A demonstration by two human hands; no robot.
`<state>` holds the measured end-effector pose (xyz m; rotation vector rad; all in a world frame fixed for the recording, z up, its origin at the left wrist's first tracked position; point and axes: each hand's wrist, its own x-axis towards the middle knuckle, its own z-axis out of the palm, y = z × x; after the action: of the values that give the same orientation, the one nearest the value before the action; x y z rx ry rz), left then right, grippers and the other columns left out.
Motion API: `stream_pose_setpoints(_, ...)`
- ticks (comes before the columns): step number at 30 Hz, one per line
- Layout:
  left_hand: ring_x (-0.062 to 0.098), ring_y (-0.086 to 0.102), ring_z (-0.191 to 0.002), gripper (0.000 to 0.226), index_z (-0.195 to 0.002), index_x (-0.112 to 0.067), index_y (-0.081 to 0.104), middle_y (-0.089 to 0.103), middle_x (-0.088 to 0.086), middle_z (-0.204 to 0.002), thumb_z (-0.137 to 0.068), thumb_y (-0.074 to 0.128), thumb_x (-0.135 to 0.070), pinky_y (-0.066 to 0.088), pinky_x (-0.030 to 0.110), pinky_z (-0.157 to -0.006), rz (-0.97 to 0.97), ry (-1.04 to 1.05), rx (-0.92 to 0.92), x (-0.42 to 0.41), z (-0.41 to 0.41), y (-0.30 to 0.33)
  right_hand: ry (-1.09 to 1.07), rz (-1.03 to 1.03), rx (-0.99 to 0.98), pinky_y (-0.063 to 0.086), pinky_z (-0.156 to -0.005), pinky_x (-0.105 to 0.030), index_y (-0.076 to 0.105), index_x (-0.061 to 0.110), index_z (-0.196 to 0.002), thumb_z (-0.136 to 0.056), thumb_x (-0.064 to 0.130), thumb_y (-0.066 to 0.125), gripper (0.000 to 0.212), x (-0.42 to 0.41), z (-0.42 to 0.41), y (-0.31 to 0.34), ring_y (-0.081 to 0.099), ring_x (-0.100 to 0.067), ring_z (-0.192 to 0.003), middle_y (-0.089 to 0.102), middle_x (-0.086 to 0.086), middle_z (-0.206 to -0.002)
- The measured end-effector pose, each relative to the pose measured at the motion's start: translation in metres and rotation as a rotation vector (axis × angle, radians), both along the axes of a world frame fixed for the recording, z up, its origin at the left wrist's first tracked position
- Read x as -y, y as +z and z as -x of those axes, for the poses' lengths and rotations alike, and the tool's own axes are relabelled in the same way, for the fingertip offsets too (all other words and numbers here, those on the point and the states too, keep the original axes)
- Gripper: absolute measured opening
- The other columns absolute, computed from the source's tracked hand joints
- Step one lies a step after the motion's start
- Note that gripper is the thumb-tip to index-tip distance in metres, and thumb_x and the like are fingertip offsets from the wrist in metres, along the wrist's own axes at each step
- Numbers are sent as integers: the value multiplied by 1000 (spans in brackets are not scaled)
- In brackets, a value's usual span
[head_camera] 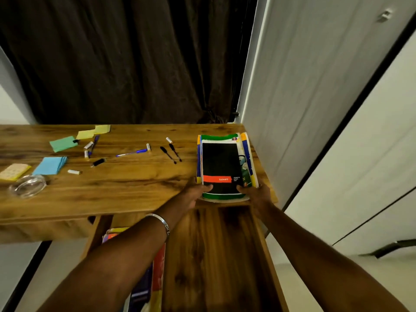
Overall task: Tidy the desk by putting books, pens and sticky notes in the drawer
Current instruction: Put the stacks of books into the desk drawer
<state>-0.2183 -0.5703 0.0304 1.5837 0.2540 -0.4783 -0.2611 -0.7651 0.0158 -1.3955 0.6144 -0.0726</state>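
At the left of the frame the sticky notes lie scattered on the table beside a glass ashtray; toward the centre, pens lie loose, all not yet gathered. At the right, the stack of books sits at the table's near edge, directly above the open drawer in the lower centre; the left hand and right hand each grip a near corner, thumbs on top, likely to slide the whole stack down together.
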Motion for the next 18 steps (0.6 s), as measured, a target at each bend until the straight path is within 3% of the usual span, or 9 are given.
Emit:
stream_pose_setpoints(3, 24, 56, -114, 55, -129, -11, 47, 59, 8, -126, -80, 73, -11, 48, 38, -97, 2, 27, 6, -2, 39, -10, 31, -6, 6, 57, -82, -55, 61, 15, -112, -63, 7, 86, 56, 0, 38, -4, 68, -32, -99, 70, -8, -108)
stream_pose_setpoints(8, 25, 60, -106, 54, -124, -10, 47, 62, 11, -120, -78, 74, -5, 52, 36, -86, 5, 59, -28, -6, 106, -21, 3, 17, -11, 55, -87, -51, 57, 25, -96, -66, 1, 84, 47, -8, 104, -6, 65, -30, -98, 67, -6, -106)
stream_pose_setpoints(10, 23, 61, -100, 52, -124, -10, 48, 63, 10, -116, -79, 74, -5, 54, 33, -75, -8, 59, -52, -8, 131, -26, 1, 39, -51, 57, -84, -47, 58, 19, -103, -65, 0, 83, 50, -10, 127, -9, 65, -30, -98, 66, -7, -107)
stream_pose_setpoints(12, 22, 61, -96, 50, -121, -11, 48, 63, 9, -111, -78, 74, -4, 52, 26, -64, -40, 70, -55, -8, 157, -30, -5, 27, -79, 58, -72, -38, 56, 11, -116, -64, -3, 83, 60, -11, 149, -12, 64, -29, -95, 65, -9, -109)
stream_pose_setpoints(14, 23, 62, -98, 51, -120, -11, 48, 63, 9, -111, -77, 74, -2, 53, 27, -68, -58, 91, -70, -8, 176, -39, 1, 20, -98, 56, -65, -34, 54, 8, -122, -63, -5, 82, 66, -12, 167, -17, 64, -28, -91, 64, -10, -111)
stream_pose_setpoints(18, 25, 61, -105, 55, -121, -11, 48, 63, 12, -117, -75, 76, -1, 54, 35, -84, -90, 89, -103, -10, 205, -57, 18, 14, -135, 56, -74, -40, 55, 10, -113, -65, -7, 80, 56, -11, 194, -33, 62, -28, -93, 64, -10, -108)
